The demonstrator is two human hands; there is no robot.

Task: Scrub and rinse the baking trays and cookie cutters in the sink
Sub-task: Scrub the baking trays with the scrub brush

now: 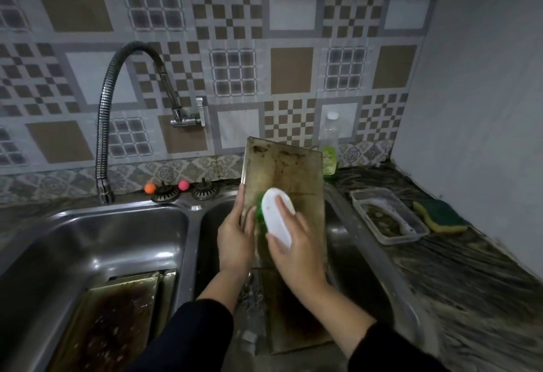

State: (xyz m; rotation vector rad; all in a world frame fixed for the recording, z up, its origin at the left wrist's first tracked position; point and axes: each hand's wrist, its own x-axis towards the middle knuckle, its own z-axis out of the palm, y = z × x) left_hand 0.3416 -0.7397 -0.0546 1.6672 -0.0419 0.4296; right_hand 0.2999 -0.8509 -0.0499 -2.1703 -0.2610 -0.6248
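A stained baking tray (286,169) stands upright over the right sink basin (335,224). My left hand (236,239) grips its left edge. My right hand (296,249) holds a white scrub brush (277,217) with green bristles, pressed against the tray's face. Another dirty tray (293,321) lies at the bottom of the right basin, with metal cookie cutters (252,292) beside it, partly hidden by my arms. Two more burnt trays (117,316) lie in the left basin (88,239).
A flexible tap (102,136) hangs over the left basin. Two strainers (185,191) and small orange and pink balls sit on the sink's back ledge. A soap bottle (329,148), a clear plastic container (388,216) and a yellow-green sponge (440,216) stand on the right counter.
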